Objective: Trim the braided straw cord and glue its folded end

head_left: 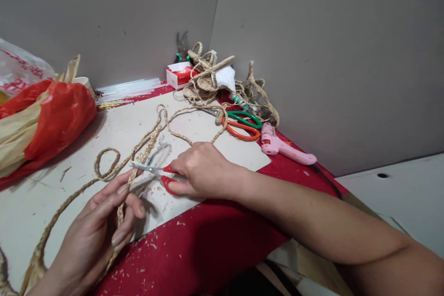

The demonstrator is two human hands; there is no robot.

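Note:
My left hand (100, 226) pinches a braided straw cord (120, 215) between thumb and fingers, at the lower left. My right hand (204, 171) is closed around the red handles of small scissors (157, 169), just right of my left hand. The blades point left and their tips are at the braid above my left fingertips. Whether they touch the braid is hard to tell. More braided cord (69, 201) winds over the white sheet (194, 194), with a loop on the left and a longer loop running behind my right hand.
A red bag of straw (62, 115) lies at the left. At the back are clear sticks (130, 87), a red-and-white box (178, 75), pruners (182, 51) and a cord pile (204, 85). Larger scissors (243, 125) and a pink glue gun (286, 148) lie right, on the red cloth (194, 249).

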